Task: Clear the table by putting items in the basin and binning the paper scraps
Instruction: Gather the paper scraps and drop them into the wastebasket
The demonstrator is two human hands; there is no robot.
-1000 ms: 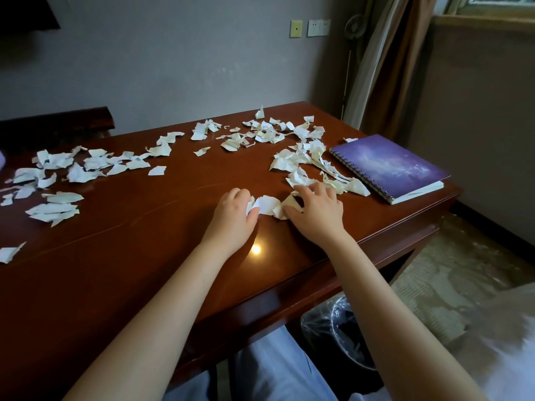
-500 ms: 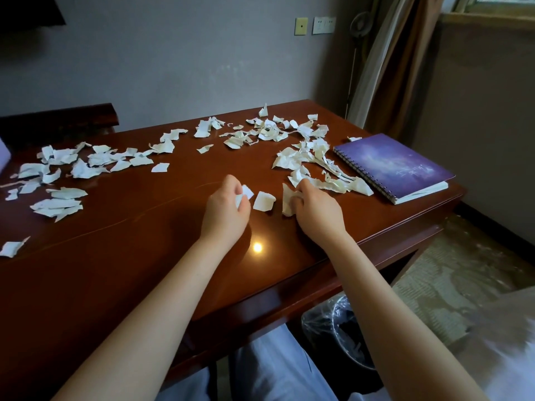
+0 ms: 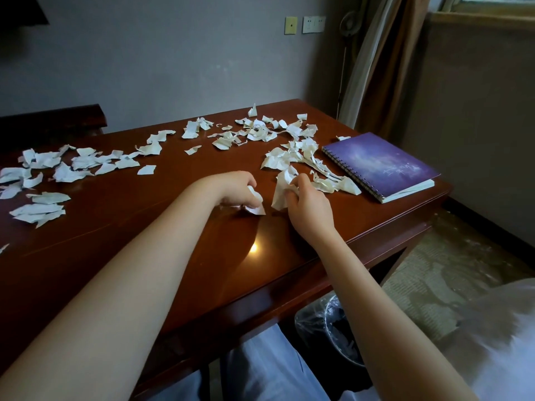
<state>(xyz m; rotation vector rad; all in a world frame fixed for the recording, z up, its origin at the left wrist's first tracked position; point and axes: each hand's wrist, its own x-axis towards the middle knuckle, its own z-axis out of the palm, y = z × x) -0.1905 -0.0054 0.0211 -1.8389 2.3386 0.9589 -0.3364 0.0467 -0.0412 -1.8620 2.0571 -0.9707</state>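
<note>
Torn white paper scraps lie scattered over a dark red wooden table [image 3: 144, 241]. My left hand [image 3: 236, 189] is curled around a small scrap [image 3: 256, 209] that touches the tabletop near the middle. My right hand [image 3: 307, 206] grips a larger crumpled scrap [image 3: 282, 186] just to the right of it. A dense pile of scraps [image 3: 301, 157] lies beyond my right hand, and another spread of scraps [image 3: 66, 169] covers the left side. A purple spiral notebook [image 3: 379, 164] lies at the table's right end. No basin is in view.
A bin lined with a clear plastic bag [image 3: 333, 325] stands on the floor under the table's right front edge, beside my legs. A wall with sockets [image 3: 314, 24] and a curtain [image 3: 385, 53] stand behind the table.
Both hands have curled tighter onto the scraps between them. The loose scrap that lay between the hands is now under my left hand, and my right hand has lifted its piece upright.
</note>
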